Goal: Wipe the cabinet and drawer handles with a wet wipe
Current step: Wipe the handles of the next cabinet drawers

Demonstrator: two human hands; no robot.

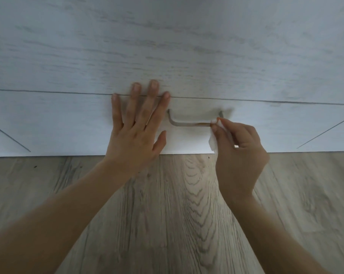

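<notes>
A thin metal bow handle (189, 124) sits on the lowest drawer front (68, 123) of a pale wood-grain cabinet. My right hand (240, 149) pinches a white wet wipe (213, 142) around the right end of the handle's bar, thumb and forefinger closed on it. The wipe's loose end hangs below my fingers. My left hand (137, 125) lies flat on the drawer front just left of the handle, fingers straight and spread, fingertips reaching over the seam above.
A larger drawer or door panel (167, 46) of the same pale wood grain fills the view above the seam. Grey wood-look floor (177, 214) runs from the cabinet's bottom edge toward me. Both forearms reach in from below.
</notes>
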